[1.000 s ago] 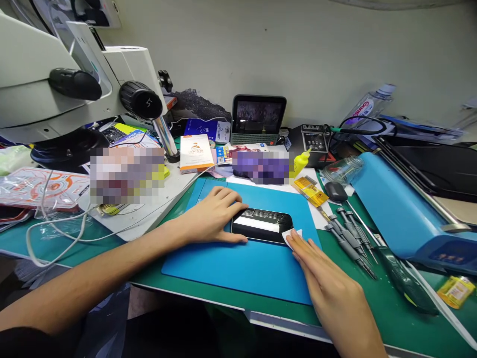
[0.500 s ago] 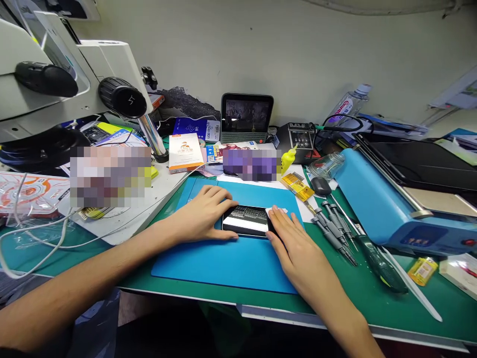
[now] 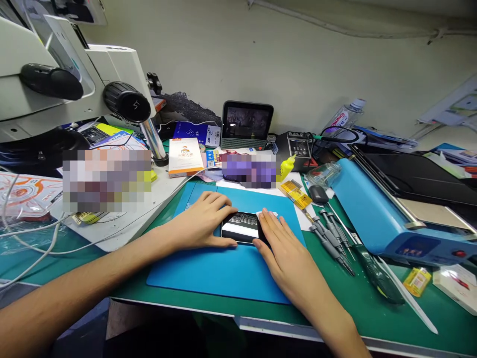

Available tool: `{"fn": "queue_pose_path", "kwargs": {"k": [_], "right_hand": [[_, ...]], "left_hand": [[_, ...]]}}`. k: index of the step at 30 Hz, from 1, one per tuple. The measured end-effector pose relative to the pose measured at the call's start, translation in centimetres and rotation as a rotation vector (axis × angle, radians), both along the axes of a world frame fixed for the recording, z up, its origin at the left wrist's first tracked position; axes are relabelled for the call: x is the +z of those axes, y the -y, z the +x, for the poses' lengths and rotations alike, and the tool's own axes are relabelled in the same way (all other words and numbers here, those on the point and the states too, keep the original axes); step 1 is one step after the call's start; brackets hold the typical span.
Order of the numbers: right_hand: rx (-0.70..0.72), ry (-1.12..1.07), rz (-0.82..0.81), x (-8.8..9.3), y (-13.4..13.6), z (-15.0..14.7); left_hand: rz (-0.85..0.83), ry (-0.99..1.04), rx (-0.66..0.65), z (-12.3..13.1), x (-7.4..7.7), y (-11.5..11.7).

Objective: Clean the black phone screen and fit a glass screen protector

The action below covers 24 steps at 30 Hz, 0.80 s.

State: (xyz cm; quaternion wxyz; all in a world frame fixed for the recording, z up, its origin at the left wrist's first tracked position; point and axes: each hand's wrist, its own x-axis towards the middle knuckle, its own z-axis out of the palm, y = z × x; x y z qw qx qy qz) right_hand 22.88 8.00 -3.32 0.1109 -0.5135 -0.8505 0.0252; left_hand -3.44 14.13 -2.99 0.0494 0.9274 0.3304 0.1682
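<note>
Because the smartphone [image 3: 238, 229] lies with its glossy black face up on the blue mat [image 3: 208, 271], in the farther half of this mat, both hands can reach its two ends. The left hand [image 3: 206, 219] grips the left end, thumb at the near edge and fingers at the far edge, probably so that the phone does not slide. The right hand [image 3: 288, 253] is flat and unclosed, its fingers almost straight over a white wipe [image 3: 274, 214] at the right end, which would spread the pressure evenly. Just beyond the mat's right edge, grey screwdrivers [image 3: 331, 243] lie on the green table [image 3: 376, 318], I suppose for easy reach. Behind the mat, a small display [image 3: 248, 122] faces the person, likely for watching.
</note>
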Motion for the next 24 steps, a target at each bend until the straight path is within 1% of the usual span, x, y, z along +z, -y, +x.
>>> {"fn": "queue_pose_path", "kwargs": {"k": [2,6,8,10,15,17,19,24], "right_hand": [[0.003,0.000,0.015,0.1,0.7,-0.1],[0.058,0.022,0.075,-0.4,4.1,0.4],[0.067,0.033,0.104,-0.6,5.0,0.6],[0.064,0.035,0.132,-0.8,4.8,0.3],[0.046,-0.013,0.116,-0.6,1.2,-1.4],[0.032,-0.020,0.103,-0.4,0.6,-1.8],[0.030,-0.014,0.109,-0.3,1.2,-1.8],[0.071,0.035,0.138,-0.4,4.7,-1.3]], "left_hand": [[0.007,-0.008,0.001,0.0,0.0,0.0],[0.027,-0.023,0.004,0.0,0.0,0.0],[0.029,-0.024,0.005,0.0,-0.1,-0.1],[0.026,-0.021,0.005,-0.1,0.0,-0.1],[0.014,-0.005,-0.002,-0.1,0.0,0.0],[0.016,0.000,-0.003,-0.1,0.0,0.0],[0.020,-0.001,-0.003,-0.1,-0.1,0.0],[0.020,-0.016,-0.002,-0.1,-0.1,-0.1]]}}
